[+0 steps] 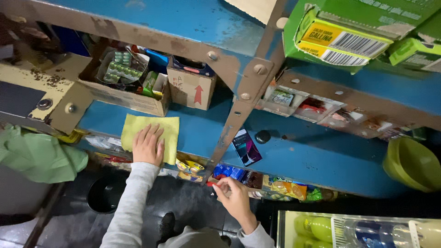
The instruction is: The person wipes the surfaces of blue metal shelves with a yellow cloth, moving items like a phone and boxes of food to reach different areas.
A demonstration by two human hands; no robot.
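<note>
The left hand [148,146] is lying flat on a yellow cloth [151,132], fingers spread and pressing down, so its grip is open with nothing clasped. The cloth is resting on the blue shelf [303,158], near its front edge toward the left end, just in front of a cardboard box [124,94] that is holding blister packs of green pills [120,70]. Beside that box a smaller carton with a red arrow [191,87] is standing further back on the shelf.

The right hand [234,195] is reaching to the shelf's front edge, beside the rusty metal upright [239,105], and its fingertips are pinching a small red item [212,183]; the grip is closed on it, though what the item is cannot be made out. A small dark packet [246,147] is lying on the shelf just right of the upright, with a dark round object [262,136] near it. Colourful snack packets [285,187] are hanging below the front edge. A green bowl [411,163] is sitting at the shelf's right end.
</note>
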